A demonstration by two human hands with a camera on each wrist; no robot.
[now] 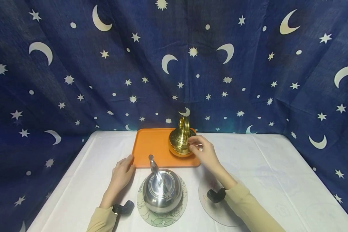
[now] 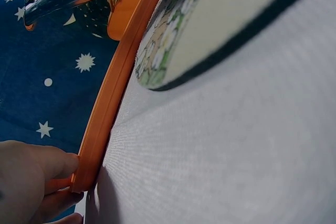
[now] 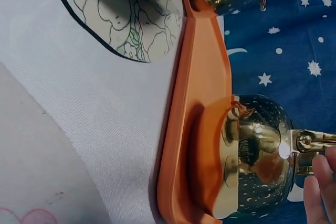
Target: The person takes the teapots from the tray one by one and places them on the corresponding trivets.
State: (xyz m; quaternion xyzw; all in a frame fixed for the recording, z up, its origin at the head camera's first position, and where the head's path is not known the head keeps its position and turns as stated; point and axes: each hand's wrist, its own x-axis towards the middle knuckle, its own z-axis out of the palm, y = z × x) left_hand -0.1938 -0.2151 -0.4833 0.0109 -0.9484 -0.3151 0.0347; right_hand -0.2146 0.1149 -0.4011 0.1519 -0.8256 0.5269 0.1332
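A shiny gold kettle [image 1: 178, 138] stands upright on the right part of an orange tray [image 1: 150, 146]. My right hand [image 1: 202, 149] is at the kettle's right side, its loosely bent fingers [image 3: 318, 182] beside the base of the gold handle [image 3: 312, 141]. Whether they touch it is hard to tell. At the tray's front left corner, my left hand [image 1: 122, 172] pinches the rim, thumb [image 2: 63, 162] on one side and fingers on the other. In front of the tray a silver kettle [image 1: 162, 193] sits on a round floral mat [image 1: 159, 221], its handle raised.
Under my right forearm lies a second round mat [image 1: 204, 203]. A white cloth [image 1: 266, 167] covers the table. Behind it hangs a dark blue curtain [image 1: 150, 64] with moons and stars. Black wrist cameras [image 1: 216, 195] stick out from both sleeves.
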